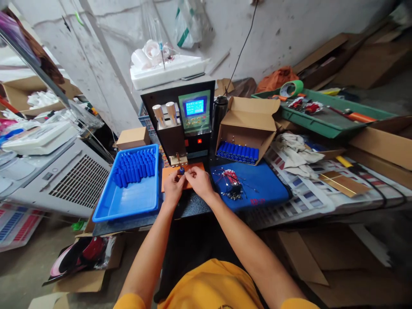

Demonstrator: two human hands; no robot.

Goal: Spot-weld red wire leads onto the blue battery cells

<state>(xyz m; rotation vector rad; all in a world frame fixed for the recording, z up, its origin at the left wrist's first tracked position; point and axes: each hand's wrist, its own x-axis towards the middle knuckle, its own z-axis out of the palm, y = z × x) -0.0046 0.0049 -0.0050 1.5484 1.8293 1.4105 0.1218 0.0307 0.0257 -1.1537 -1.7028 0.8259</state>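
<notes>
My left hand and my right hand meet over an orange pad in front of a black spot-welding machine. Both pinch a small blue cylindrical cell held upright just under the machine's welding tips. The fingers of both hands are closed around the cell. The machine has a lit blue screen.
A blue tray at the left holds several blue cells. An open cardboard box at the right holds more cells. A bundle of red-and-black wires lies on a blue mat. A green tray sits far right.
</notes>
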